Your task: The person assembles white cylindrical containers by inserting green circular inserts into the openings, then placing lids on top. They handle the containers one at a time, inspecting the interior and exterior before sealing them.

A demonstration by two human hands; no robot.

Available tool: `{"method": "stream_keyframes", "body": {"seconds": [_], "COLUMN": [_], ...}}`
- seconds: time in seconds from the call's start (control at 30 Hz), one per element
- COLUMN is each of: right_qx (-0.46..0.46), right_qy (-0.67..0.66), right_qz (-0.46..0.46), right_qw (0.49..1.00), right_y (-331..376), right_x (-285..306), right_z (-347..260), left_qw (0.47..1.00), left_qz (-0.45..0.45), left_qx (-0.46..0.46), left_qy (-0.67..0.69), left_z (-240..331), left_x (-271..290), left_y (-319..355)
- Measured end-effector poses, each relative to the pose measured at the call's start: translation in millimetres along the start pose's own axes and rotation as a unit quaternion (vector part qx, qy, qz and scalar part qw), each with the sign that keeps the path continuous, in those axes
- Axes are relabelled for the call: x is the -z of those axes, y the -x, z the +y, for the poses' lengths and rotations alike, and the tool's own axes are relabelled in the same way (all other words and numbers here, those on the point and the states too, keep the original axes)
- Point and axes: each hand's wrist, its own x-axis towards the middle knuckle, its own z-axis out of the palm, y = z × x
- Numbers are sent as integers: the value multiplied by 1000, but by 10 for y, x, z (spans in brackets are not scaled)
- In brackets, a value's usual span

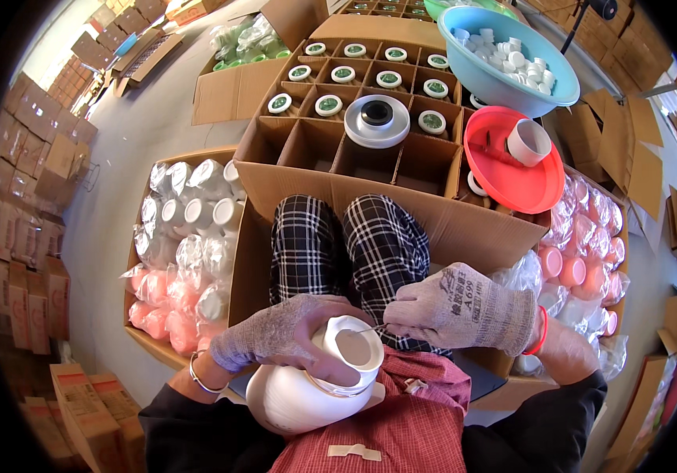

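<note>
A white thermos jug (299, 398) lies tilted in my lap, its round mouth facing up and away from me. My left hand (307, 331), in a grey-lilac work glove, is wrapped round the jug's neck. Above the right side of the mouth is my right hand (449, 307), gloved alike, with its fingers pinched on a thin metal rod (374, 328). The rod's tip reaches the rim of the opening; its handle end is hidden in the glove. Whatever lies deeper inside the jug cannot be made out.
Ahead stands a divided carton (338, 181) with several white-and-green-topped jugs and a silver lid (378, 122). A blue basin (567, 83) of white caps and a red tray (512, 201) with a tape roll (529, 143) sit on it. Boxes of bagged parts (188, 260) flank my knees.
</note>
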Motion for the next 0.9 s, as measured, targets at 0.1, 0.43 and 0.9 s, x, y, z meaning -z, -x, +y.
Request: {"method": "stream_keyframes", "body": {"seconds": [0.1,0.43,0.9], "right_qx": [0,-38,-9], "right_qy": [51,156,14], "right_qz": [-22,0,91], "right_qw": [998,987,996], "right_y": [-80,-5,61], "right_x": [62,85,-196], "right_z": [-88,-251,-221], "left_qw": [1000,1000,996], "left_qz": [-15,-4,52], "left_qx": [-2,7,58], "left_qy": [-13,-21,-38], "left_z": [-14,48,117], "left_x": [8,-2,-136], "left_y": [18,-28,77]}}
